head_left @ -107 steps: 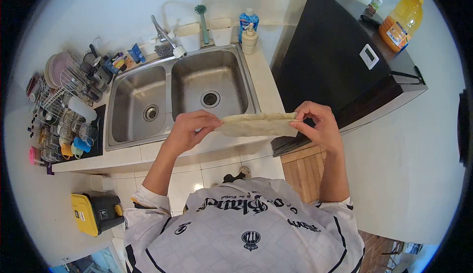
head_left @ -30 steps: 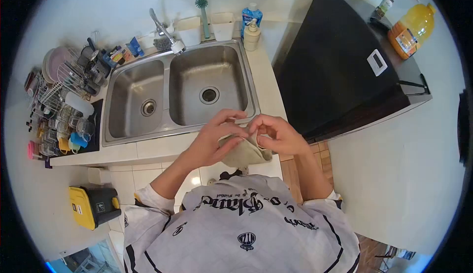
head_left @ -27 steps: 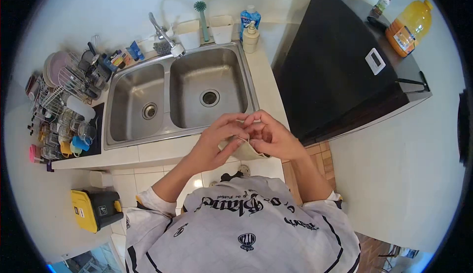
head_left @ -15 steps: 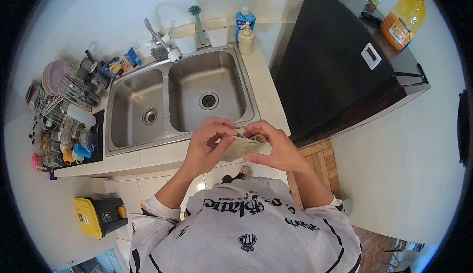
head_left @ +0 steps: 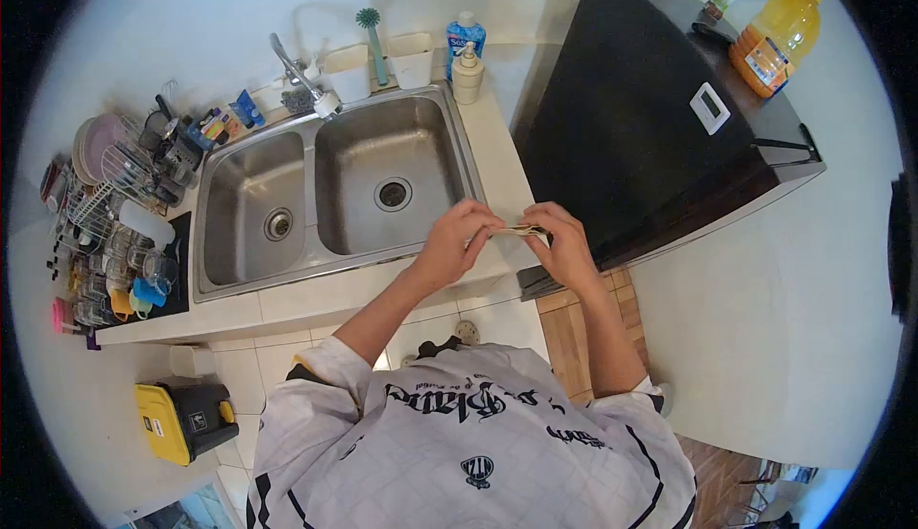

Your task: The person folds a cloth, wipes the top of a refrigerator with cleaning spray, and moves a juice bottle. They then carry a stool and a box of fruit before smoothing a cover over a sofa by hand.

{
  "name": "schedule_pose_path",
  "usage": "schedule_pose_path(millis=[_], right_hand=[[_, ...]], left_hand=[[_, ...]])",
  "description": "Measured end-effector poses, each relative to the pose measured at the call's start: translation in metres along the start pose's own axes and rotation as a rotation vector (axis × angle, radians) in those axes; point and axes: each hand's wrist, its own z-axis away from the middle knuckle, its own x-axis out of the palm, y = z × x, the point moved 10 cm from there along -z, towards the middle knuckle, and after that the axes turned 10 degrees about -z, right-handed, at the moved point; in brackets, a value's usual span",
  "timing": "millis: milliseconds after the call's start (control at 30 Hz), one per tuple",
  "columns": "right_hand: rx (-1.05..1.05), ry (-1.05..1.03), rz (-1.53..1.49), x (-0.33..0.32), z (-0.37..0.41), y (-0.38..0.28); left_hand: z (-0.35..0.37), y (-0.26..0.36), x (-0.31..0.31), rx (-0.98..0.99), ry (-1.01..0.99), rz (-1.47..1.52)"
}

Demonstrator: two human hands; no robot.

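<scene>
Between my two hands a small thin beige piece, looking like a cloth or pouch (head_left: 519,230), is held nearly edge-on above the counter's front right corner. My left hand (head_left: 457,242) pinches its left end with the fingertips. The right end is gripped by my right hand (head_left: 562,244), thumb below and fingers above. Behind and to the left of my hands lies the double steel sink (head_left: 387,161), with a faucet (head_left: 308,80) at its back edge.
A dish rack (head_left: 120,175) with plates, glasses and cups stands left. Behind the sink are white containers (head_left: 412,63), a green brush (head_left: 373,42), a soap dispenser (head_left: 467,75) and a blue bottle (head_left: 466,36). A black refrigerator (head_left: 631,128) stands right; a yellow-lidded bin (head_left: 164,424) is lower left.
Both hands have moved right and slightly up with the beige piece. It was broad and hanging between them; now it shows as a thin strip. The view has shifted slightly.
</scene>
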Motion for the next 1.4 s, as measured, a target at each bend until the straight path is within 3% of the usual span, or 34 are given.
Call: schedule_pose_path(millis=[133, 233, 300, 433, 533, 633, 733, 833, 933, 1033, 1133, 1167, 1267, 1400], right_hand=[[-0.051, 0.087, 0.24, 0.01, 0.028, 0.053], [0.04, -0.071, 0.288, 0.051, 0.07, 0.124], [0.066, -0.052, 0.239, 0.047, 0.082, 0.124], [0.133, -0.037, 0.159, 0.009, 0.063, 0.081], [0.166, -0.086, 0.044, -0.014, 0.039, 0.063], [0.339, -0.174, -0.083, -0.019, 0.008, 0.085], [0.37, -0.185, -0.047, -0.017, -0.035, 0.114], [0.101, -0.039, -0.1, -0.022, -0.083, 0.123], [0.019, 0.033, -0.137, -0.015, -0.122, 0.15], [0.062, -0.01, 0.019, 0.024, -0.132, 0.208], [0.036, -0.026, 0.337, 0.069, -0.109, 0.253], [0.004, -0.017, 0.45, 0.078, -0.105, 0.256], [0.082, 0.024, 0.388, 0.061, -0.114, 0.228], [0.073, 0.052, 0.247, 0.056, -0.177, 0.248]], left_hand=[[0.02, -0.031, 0.066, 0.083, -0.03, -0.073], [0.058, -0.079, 0.129, -0.019, -0.134, -0.196], [0.066, -0.071, 0.136, -0.041, -0.169, -0.15], [0.041, -0.032, 0.1, -0.07, -0.173, -0.151], [0.009, -0.026, 0.072, -0.144, -0.12, 0.059], [-0.012, -0.061, 0.082, -0.425, -0.34, 0.145], [-0.045, -0.093, 0.074, -0.372, -0.264, 0.044], [-0.087, -0.102, 0.045, -0.234, -0.104, -0.184], [-0.112, -0.125, 0.039, -0.187, -0.044, -0.295], [-0.1, -0.183, 0.073, -0.179, -0.12, -0.329], [-0.066, -0.186, 0.097, -0.297, -0.336, -0.497], [-0.054, -0.177, 0.091, -0.319, -0.305, -0.399], [0.004, -0.153, 0.065, -0.381, -0.212, -0.244], [0.077, -0.134, 0.025, -0.705, -0.144, -0.03]])
